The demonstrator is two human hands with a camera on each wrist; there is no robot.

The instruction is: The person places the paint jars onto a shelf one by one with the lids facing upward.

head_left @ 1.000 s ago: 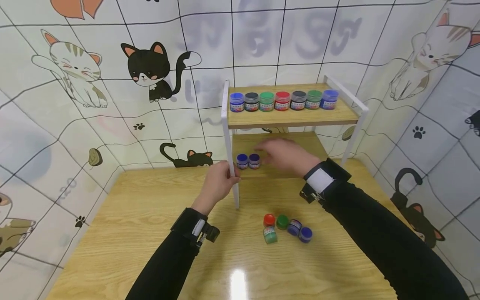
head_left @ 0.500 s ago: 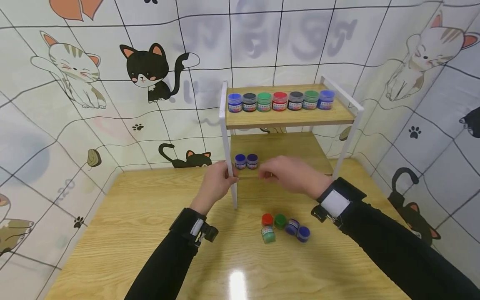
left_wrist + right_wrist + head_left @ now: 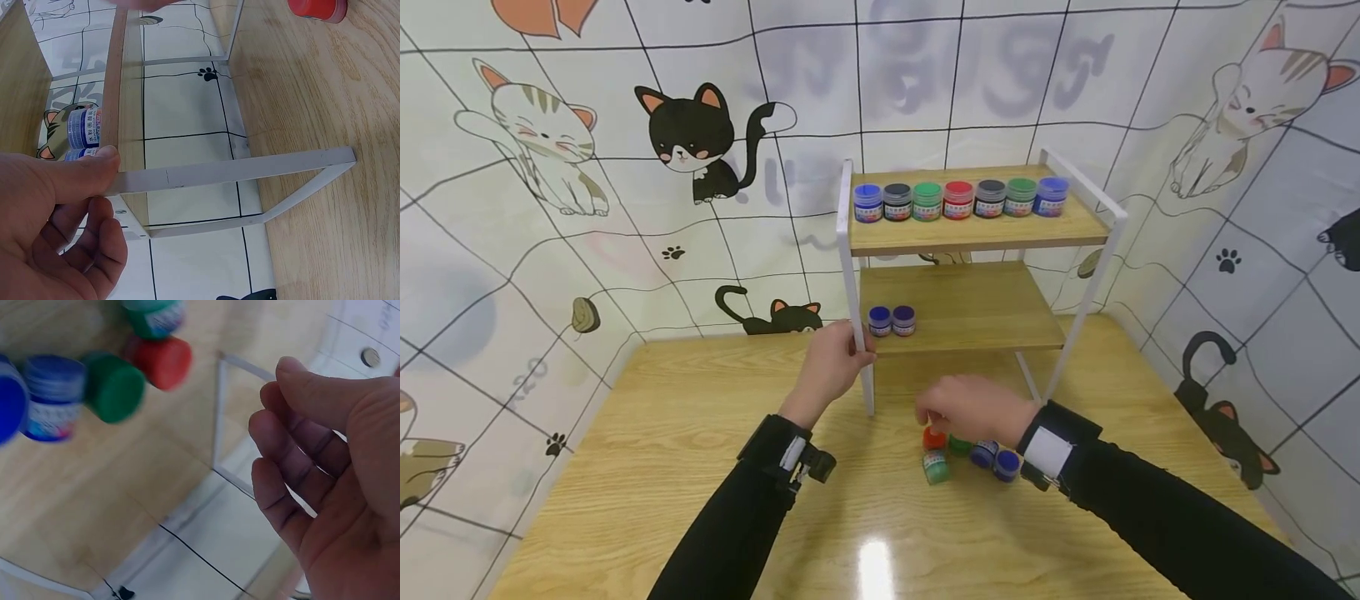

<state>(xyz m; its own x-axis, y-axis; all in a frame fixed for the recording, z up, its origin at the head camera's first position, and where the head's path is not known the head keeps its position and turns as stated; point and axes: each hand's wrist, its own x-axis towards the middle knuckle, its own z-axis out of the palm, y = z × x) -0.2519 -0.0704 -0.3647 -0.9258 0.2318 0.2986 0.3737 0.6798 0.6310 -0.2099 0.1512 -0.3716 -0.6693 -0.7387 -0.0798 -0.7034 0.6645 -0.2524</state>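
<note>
My left hand (image 3: 829, 371) pinches the white leg (image 3: 852, 292) of a small two-tier shelf at its front left; the left wrist view shows the thumb by the board's edge. Over the loose paint jars on the table hovers my right hand (image 3: 973, 408), fingers loosely curled, nothing between them in the right wrist view. Nearest below it is a red-lidded jar (image 3: 934, 439). A green jar lying on its side (image 3: 936, 468), a green-lidded jar (image 3: 115, 387) and two blue jars (image 3: 984, 453) cluster beside it. Two dark-blue-lidded jars (image 3: 891, 321) stand at the left of the lower board.
On the upper board (image 3: 985, 242) stands a row of several jars with blue, black, green and red lids. The shelf's right front leg (image 3: 1078, 321) rises beyond my right hand. A cat-patterned sheet (image 3: 700, 250) covers the walls behind the wooden table (image 3: 700, 467).
My right hand has drawn back from the lower board beside the two jars and come down over the loose jars on the table. The left hand stays on the shelf leg.
</note>
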